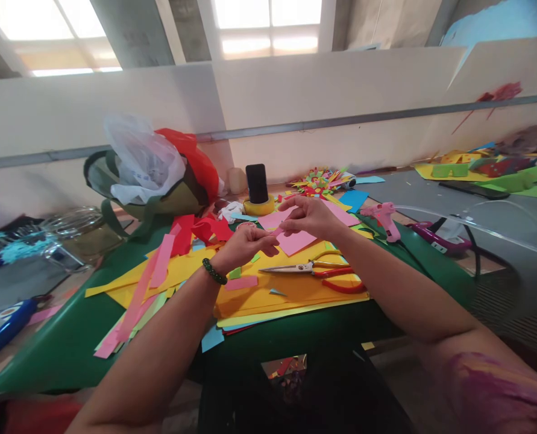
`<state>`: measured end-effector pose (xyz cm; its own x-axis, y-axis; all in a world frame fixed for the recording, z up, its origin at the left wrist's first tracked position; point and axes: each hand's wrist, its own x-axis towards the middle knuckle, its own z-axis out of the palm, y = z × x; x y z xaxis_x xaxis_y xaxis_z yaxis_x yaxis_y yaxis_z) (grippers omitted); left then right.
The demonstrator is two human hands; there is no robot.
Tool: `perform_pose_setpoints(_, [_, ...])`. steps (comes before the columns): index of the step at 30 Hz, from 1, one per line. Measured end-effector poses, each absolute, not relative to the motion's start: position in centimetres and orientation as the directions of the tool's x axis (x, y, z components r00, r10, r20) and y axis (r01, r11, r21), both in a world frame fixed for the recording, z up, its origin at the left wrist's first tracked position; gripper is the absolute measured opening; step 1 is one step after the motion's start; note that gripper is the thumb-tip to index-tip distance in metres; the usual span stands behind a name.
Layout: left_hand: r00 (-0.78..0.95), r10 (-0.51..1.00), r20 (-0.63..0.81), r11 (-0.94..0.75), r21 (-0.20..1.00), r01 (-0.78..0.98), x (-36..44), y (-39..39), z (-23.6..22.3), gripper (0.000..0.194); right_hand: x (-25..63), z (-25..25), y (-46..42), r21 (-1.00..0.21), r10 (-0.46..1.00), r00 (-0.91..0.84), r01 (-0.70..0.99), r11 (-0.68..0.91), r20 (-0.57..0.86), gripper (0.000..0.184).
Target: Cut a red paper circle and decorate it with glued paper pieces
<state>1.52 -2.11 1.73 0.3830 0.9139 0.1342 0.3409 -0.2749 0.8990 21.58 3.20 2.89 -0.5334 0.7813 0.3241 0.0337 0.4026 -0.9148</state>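
My left hand (245, 244) and my right hand (311, 218) meet above the table, both pinching a small pink paper strip (278, 231) between their fingertips. A green bead bracelet (214, 272) circles my left wrist. Just under the hands lies a pink paper sheet (295, 241) on a stack of yellow paper (286, 289). Scissors with red and yellow handles (316, 269) lie on the yellow stack, below my right forearm.
A green sheet (69, 343) covers the table, strewn with coloured strips and scraps. A phone (256, 183) stands in a yellow tape roll behind. A pink glue gun (383, 216) lies right. Bags (150, 169) and a glass jar (76, 232) sit left.
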Motion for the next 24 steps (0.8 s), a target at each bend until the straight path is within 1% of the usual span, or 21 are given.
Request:
perform_pose_setpoints(4, [0.394,0.912,0.11,-0.251,0.911,0.327,1.6,-1.9,1.3,0.048,21.3,2.7,3.2,-0.91,0.78,-0.528,0.03,0.413,0.336,0.035])
perform_pose_setpoints(8, [0.374,0.916,0.146,-0.265,0.92,0.29,2.0,-1.7,0.8,0.049,20.7,2.1,2.9,-0.889,0.757,-0.542,0.037,0.457,0.367,0.032])
perform_pose_setpoints(12, [0.362,0.917,0.168,-0.293,0.898,0.327,1.9,-1.8,1.1,0.047,21.0,2.2,3.1,-0.892,0.756,-0.558,0.058,0.449,0.343,0.034])
perform_pose_setpoints(14, [0.354,0.918,0.177,-0.303,0.889,0.343,1.7,-2.0,1.5,0.046,21.7,2.7,3.7,-0.904,0.786,-0.516,0.051,0.424,0.34,0.037])
perform_pose_setpoints(17, [0.332,0.925,0.186,-0.304,0.885,0.351,1.5,-2.1,1.7,0.045,22.8,3.2,4.7,-0.913,0.839,-0.397,0.009,0.408,0.371,0.042])
perform_pose_setpoints(18, [0.328,0.926,0.189,-0.305,0.885,0.353,1.5,-2.1,1.8,0.045,22.9,3.3,4.9,-0.913,0.841,-0.393,0.009,0.407,0.371,0.044])
perform_pose_setpoints(20, [0.335,0.922,0.195,-0.317,0.876,0.362,1.6,-2.1,1.7,0.046,22.6,3.0,4.8,-0.909,0.806,-0.479,0.04,0.416,0.348,0.047])
perform_pose_setpoints(22, [0.354,0.913,0.205,-0.343,0.855,0.389,1.7,-2.1,1.6,0.047,21.8,2.6,4.1,-0.893,0.738,-0.605,0.093,0.44,0.3,0.041])
perform_pose_setpoints(24, [0.365,0.905,0.218,-0.369,0.829,0.42,1.9,-2.1,1.5,0.048,21.2,2.3,3.2,-0.878,0.693,-0.672,0.133,0.46,0.262,0.034])
